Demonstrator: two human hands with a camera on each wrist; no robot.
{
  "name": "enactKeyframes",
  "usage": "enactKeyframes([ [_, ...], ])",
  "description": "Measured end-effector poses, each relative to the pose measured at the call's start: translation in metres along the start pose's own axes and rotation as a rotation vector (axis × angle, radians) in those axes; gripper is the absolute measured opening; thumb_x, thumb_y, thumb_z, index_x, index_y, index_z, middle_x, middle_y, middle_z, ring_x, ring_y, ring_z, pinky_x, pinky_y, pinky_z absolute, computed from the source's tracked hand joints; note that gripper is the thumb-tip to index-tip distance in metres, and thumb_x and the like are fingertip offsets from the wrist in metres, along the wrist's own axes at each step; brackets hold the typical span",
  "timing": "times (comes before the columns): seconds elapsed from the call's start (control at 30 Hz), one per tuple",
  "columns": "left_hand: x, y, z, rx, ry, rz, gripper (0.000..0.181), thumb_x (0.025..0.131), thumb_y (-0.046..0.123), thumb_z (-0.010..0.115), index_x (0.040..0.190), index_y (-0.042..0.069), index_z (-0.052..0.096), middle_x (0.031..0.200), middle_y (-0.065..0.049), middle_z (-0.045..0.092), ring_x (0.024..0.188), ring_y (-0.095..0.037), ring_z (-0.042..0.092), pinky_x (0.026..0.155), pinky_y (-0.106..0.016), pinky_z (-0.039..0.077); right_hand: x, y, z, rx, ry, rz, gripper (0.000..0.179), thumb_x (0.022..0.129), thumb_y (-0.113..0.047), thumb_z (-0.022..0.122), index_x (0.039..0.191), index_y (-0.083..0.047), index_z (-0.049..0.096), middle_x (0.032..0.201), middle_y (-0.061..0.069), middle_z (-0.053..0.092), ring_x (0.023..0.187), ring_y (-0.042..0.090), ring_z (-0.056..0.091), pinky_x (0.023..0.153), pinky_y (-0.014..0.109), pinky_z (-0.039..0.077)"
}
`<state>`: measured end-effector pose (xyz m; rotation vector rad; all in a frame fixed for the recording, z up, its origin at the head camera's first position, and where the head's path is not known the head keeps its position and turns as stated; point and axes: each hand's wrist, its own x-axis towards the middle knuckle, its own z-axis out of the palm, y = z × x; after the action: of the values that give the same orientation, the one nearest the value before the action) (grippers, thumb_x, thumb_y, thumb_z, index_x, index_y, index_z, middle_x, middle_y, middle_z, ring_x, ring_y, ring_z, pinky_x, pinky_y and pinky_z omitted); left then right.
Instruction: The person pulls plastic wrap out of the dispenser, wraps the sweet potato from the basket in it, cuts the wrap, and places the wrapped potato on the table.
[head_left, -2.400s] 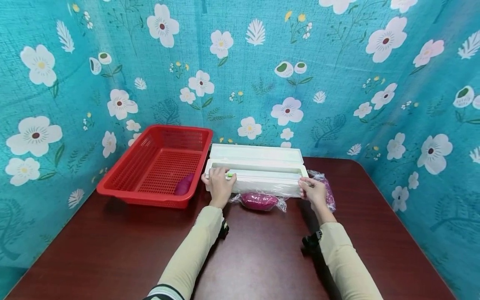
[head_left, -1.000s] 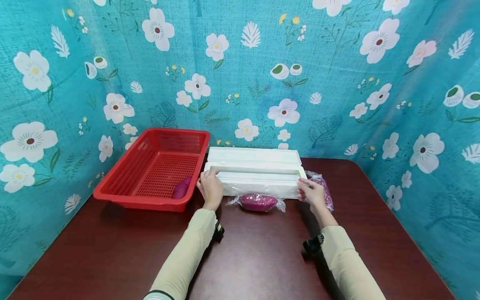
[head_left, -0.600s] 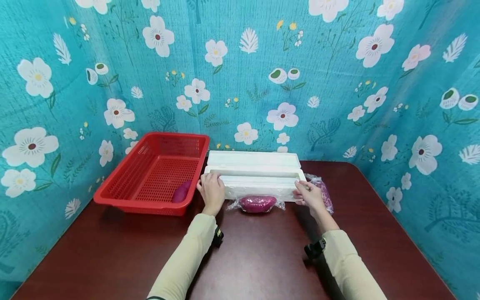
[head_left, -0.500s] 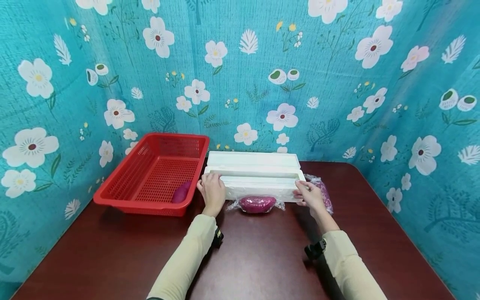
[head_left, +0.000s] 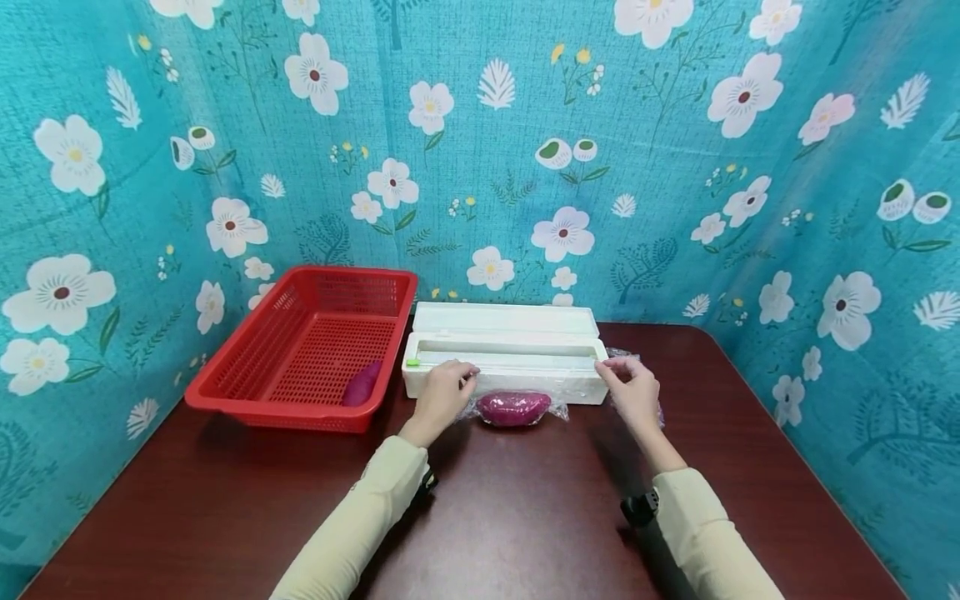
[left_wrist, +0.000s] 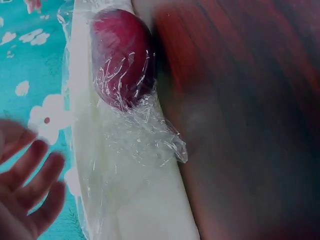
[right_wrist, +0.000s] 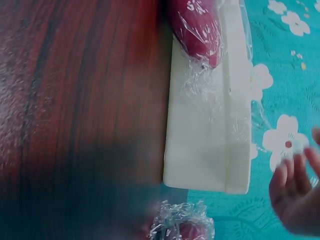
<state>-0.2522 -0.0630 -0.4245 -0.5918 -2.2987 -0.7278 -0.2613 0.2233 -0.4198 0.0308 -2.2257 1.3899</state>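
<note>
A long white plastic wrap dispenser (head_left: 540,387) lies at the back of the table with its lid (head_left: 506,318) raised. A green slide cutter (head_left: 413,362) sits at its left end. Clear plastic wrap (left_wrist: 100,165) hangs over the front. My left hand (head_left: 442,396) hovers at the front edge, left of the middle, fingers loosely bent with nothing seen between them. At the right end my right hand (head_left: 633,392) pinches the wrap's edge between thumb and forefinger, its other fingers spread. A wrapped purple sweet potato (head_left: 514,408) lies against the dispenser's front.
A red perforated basket (head_left: 273,408) stands to the left, with one unwrapped purple sweet potato (head_left: 362,384) inside. Another wrapped sweet potato (right_wrist: 192,231) lies beyond the dispenser's right end, mostly behind my right hand in the head view. A flowered blue cloth (head_left: 480,167) hangs behind the table.
The green cutter was under my left hand near the dispenser's left part and now shows at its left end. My left hand has left that end and moved right. The right hand stays near the right end.
</note>
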Motion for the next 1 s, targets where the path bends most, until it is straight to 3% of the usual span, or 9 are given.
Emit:
enactKeyframes([
  [0.17,-0.005,0.0,-0.002,-0.078,-0.305,0.029,0.015,0.075,0.008,0.069,0.089,0.004,0.069,0.083,-0.004,0.065,0.074,-0.015,0.059,0.065,-0.026,0.047,-0.007,-0.006,0.007,0.012,-0.241,-0.23,0.015,0.073,-0.004,0.071,0.084,0.005,0.066,0.075,0.016,0.065,0.059,0.015,0.058,0.051,0.021,0.046],
  [0.3,-0.009,-0.002,0.002,-0.092,-0.408,0.069,0.024,0.071,0.008,0.073,0.094,0.004,0.068,0.097,-0.007,0.064,0.089,-0.018,0.058,0.077,-0.029,0.046,-0.015,-0.006,0.015,0.017,-0.419,-0.308,0.02,0.07,0.006,0.071,0.089,0.01,0.065,0.084,0.021,0.064,0.067,0.028,0.063,0.056,0.025,0.05],
  [0.53,-0.014,-0.006,0.011,-0.047,-0.448,0.125,0.034,0.066,0.004,0.075,0.099,0.004,0.065,0.103,-0.007,0.061,0.095,-0.02,0.055,0.083,-0.031,0.043,-0.028,-0.025,0.021,0.038,-0.592,-0.36,0.025,0.069,0.016,0.066,0.093,0.019,0.059,0.093,0.032,0.058,0.078,0.046,0.056,0.064,0.046,0.049],
  [0.67,-0.016,-0.011,0.014,-0.051,-0.446,0.118,0.044,0.066,0.007,0.077,0.107,0.003,0.061,0.105,-0.008,0.06,0.099,-0.021,0.054,0.087,-0.031,0.041,-0.024,-0.013,0.027,0.062,-0.635,-0.372,0.03,0.068,0.017,0.066,0.096,0.018,0.058,0.097,0.032,0.056,0.082,0.047,0.055,0.069,0.053,0.046],
  [0.77,-0.017,-0.013,0.016,-0.083,-0.434,0.119,0.049,0.065,0.006,0.077,0.111,0.001,0.059,0.109,-0.01,0.059,0.103,-0.024,0.053,0.09,-0.032,0.038,-0.02,0.002,0.033,0.033,-0.659,-0.375,0.034,0.068,0.012,0.069,0.1,0.014,0.059,0.101,0.028,0.056,0.081,0.041,0.057,0.07,0.047,0.048],
  [0.87,-0.016,-0.013,0.018,-0.111,-0.421,0.131,0.047,0.065,0.001,0.076,0.109,-0.001,0.059,0.106,-0.012,0.06,0.101,-0.024,0.053,0.089,-0.033,0.039,-0.017,0.012,0.039,0.014,-0.684,-0.373,0.036,0.068,0.01,0.07,0.102,0.011,0.061,0.1,0.024,0.056,0.067,0.028,0.058,0.057,0.036,0.05],
  [1.0,-0.014,-0.012,0.02,-0.122,-0.412,0.124,0.04,0.065,-0.004,0.073,0.103,-0.003,0.061,0.099,-0.012,0.063,0.094,-0.023,0.056,0.084,-0.032,0.043,-0.015,0.017,0.044,-0.009,-0.695,-0.399,0.032,0.067,0.009,0.071,0.098,0.008,0.063,0.088,0.015,0.058,0.056,0.013,0.051,0.047,0.024,0.045],
])
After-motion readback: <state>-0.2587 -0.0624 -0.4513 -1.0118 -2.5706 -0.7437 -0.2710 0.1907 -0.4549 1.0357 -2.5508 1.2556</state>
